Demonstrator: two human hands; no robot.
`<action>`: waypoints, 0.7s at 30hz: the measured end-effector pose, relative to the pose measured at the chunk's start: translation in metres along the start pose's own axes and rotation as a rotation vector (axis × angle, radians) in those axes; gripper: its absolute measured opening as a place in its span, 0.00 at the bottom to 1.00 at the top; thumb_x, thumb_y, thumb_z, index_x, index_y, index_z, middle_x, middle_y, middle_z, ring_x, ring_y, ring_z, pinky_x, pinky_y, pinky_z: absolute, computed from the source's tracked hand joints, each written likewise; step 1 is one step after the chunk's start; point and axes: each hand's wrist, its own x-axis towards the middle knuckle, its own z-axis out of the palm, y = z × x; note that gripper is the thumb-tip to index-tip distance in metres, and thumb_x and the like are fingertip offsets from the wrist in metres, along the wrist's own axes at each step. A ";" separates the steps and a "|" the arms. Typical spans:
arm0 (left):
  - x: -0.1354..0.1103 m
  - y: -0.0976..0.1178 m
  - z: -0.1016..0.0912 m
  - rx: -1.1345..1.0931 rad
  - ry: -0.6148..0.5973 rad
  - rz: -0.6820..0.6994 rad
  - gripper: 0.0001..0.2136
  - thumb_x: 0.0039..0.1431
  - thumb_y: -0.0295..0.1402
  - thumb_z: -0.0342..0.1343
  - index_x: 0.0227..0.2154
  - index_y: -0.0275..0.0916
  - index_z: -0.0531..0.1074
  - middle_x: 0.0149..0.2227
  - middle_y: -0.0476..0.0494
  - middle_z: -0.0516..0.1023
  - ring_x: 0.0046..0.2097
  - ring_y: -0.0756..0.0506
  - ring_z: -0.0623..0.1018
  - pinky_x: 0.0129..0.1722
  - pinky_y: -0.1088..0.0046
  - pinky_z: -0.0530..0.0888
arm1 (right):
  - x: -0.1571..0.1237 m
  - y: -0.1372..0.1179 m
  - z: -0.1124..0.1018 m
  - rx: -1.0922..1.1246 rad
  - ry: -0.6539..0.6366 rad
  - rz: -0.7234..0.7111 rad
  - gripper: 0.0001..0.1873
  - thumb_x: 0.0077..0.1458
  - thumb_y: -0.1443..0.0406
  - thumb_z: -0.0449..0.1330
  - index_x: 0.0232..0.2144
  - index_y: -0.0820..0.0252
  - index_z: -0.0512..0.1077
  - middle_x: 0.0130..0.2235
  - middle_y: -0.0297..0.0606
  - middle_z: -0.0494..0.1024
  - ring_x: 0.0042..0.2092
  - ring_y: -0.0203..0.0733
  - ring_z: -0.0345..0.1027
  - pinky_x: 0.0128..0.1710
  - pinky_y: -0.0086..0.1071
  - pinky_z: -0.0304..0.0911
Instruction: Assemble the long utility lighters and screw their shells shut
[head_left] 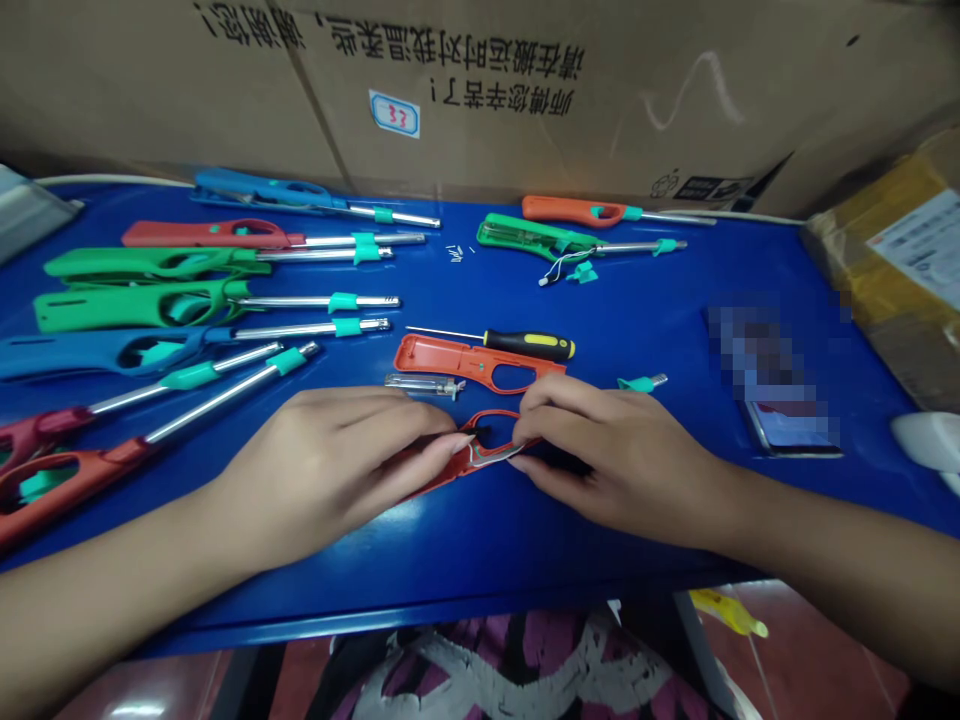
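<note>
Orange plastic is seen at the centre of the head view. An open lighter shell [491, 445] is lying on the blue table [660, 320], near its front edge, and is pinched from both sides. It is grasped at its left part by the fingertips of the left hand [330, 470] and around the trigger loop by the right hand [615, 455]. Both hands are closed on it. A thin metal piece can be made out inside the shell, but whether it is seated cannot be told.

Just behind, a second shell half [480, 362] is laid flat. A screwdriver [529, 344] lies along its far edge, a clear tube [424, 383] is at its left end, and a teal nozzle tip [641, 382] lies apart to the right. Small screws [454, 252] are scattered farther back.

Several risks can be judged from this. If the shell is squeezed or twisted unevenly, the loose metal piece could spring out and be lost over the near edge. The thin plastic around the loop could be cracked by too hard a pinch. The nozzle tip or tube could be knocked away by a sweeping wrist, and the screws could be mislaid among the other parts.
</note>
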 end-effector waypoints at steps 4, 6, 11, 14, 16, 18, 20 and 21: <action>-0.001 0.000 0.001 0.011 -0.014 -0.006 0.09 0.76 0.34 0.54 0.40 0.39 0.77 0.33 0.48 0.85 0.30 0.48 0.84 0.31 0.73 0.78 | 0.002 0.001 0.001 -0.023 0.004 -0.030 0.10 0.75 0.61 0.54 0.44 0.55 0.74 0.47 0.34 0.80 0.40 0.38 0.76 0.33 0.34 0.59; -0.002 0.000 0.001 0.022 -0.016 -0.005 0.10 0.77 0.35 0.53 0.40 0.39 0.77 0.32 0.49 0.85 0.29 0.48 0.83 0.30 0.73 0.76 | 0.002 0.002 0.001 -0.026 0.021 -0.052 0.10 0.75 0.61 0.54 0.44 0.56 0.75 0.47 0.34 0.81 0.41 0.37 0.76 0.33 0.34 0.59; -0.001 -0.001 0.000 0.041 -0.032 -0.017 0.10 0.77 0.36 0.52 0.40 0.40 0.77 0.34 0.50 0.85 0.30 0.49 0.83 0.30 0.74 0.76 | -0.001 0.005 0.001 -0.064 0.043 -0.103 0.11 0.75 0.62 0.54 0.45 0.56 0.76 0.47 0.33 0.82 0.42 0.37 0.77 0.35 0.34 0.60; 0.000 -0.003 0.000 0.043 -0.027 -0.006 0.12 0.78 0.36 0.52 0.40 0.39 0.77 0.33 0.49 0.85 0.29 0.48 0.83 0.29 0.74 0.75 | -0.001 0.006 0.000 -0.091 0.068 -0.133 0.12 0.75 0.63 0.53 0.45 0.57 0.77 0.48 0.34 0.82 0.42 0.37 0.77 0.34 0.33 0.60; 0.000 -0.004 0.001 0.046 -0.019 0.001 0.12 0.77 0.36 0.52 0.40 0.38 0.77 0.32 0.48 0.84 0.29 0.48 0.83 0.29 0.73 0.74 | 0.000 0.004 -0.002 -0.113 0.085 -0.149 0.13 0.76 0.64 0.52 0.44 0.57 0.77 0.46 0.34 0.84 0.40 0.37 0.78 0.32 0.33 0.59; 0.001 -0.005 0.001 0.054 -0.016 0.003 0.12 0.77 0.36 0.52 0.39 0.37 0.77 0.32 0.48 0.84 0.28 0.48 0.83 0.28 0.73 0.74 | 0.001 0.002 -0.005 -0.108 0.086 -0.114 0.15 0.76 0.65 0.51 0.42 0.57 0.78 0.42 0.32 0.85 0.36 0.35 0.78 0.32 0.32 0.60; 0.001 -0.005 0.001 0.055 -0.015 0.003 0.12 0.77 0.36 0.52 0.39 0.37 0.77 0.32 0.47 0.84 0.28 0.48 0.83 0.28 0.72 0.73 | 0.002 0.000 -0.008 -0.105 0.087 -0.093 0.16 0.76 0.65 0.51 0.41 0.57 0.78 0.40 0.30 0.86 0.35 0.33 0.78 0.32 0.31 0.61; 0.000 -0.005 0.002 0.055 -0.014 0.000 0.12 0.77 0.36 0.52 0.39 0.37 0.77 0.32 0.47 0.84 0.28 0.48 0.83 0.28 0.72 0.73 | 0.002 0.000 -0.009 -0.117 0.098 -0.108 0.15 0.76 0.66 0.51 0.41 0.58 0.78 0.40 0.30 0.86 0.35 0.34 0.78 0.32 0.31 0.62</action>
